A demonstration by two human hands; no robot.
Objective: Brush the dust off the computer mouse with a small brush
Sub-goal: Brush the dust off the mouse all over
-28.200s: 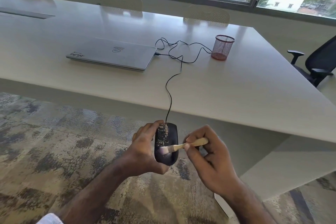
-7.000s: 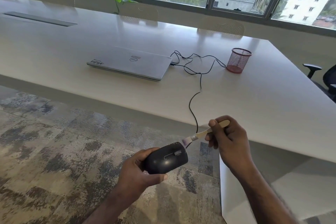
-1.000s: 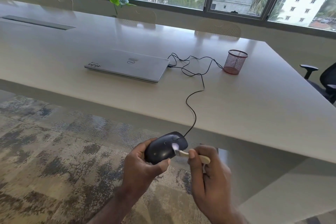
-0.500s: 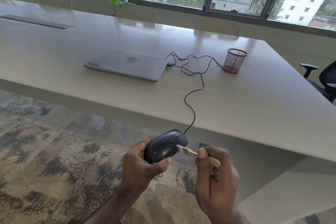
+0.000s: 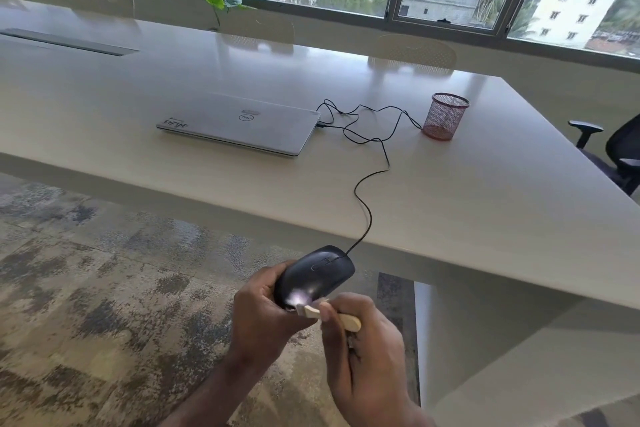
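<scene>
The mouse (image 5: 317, 274) sits off the table's near edge, my left hand (image 5: 266, 315) clasped round its sides; light, hard, slick plastic, I judge, so hold the flanks; my right hand (image 5: 367, 350) pinches the small brush (image 5: 327, 315), bristles touching its near end; its cord (image 5: 367, 198) trails far to the laptop (image 5: 239, 123).

Black mouse (image 5: 317, 274); pale wooden brush (image 5: 341, 319); red mesh cup (image 5: 446, 116); mottled grey carpet (image 5: 104, 288)

Brush (image 5: 330, 315): bristles blurred pale against mouse (image 5: 317, 276) rear; handle middle hidden under right hand (image 5: 367, 360) fingers. Mouse left side hidden by left hand (image 5: 265, 317). Office chair (image 5: 613, 152) cut by right frame edge. Laptop (image 5: 239, 123) sticker text too small to read.
</scene>
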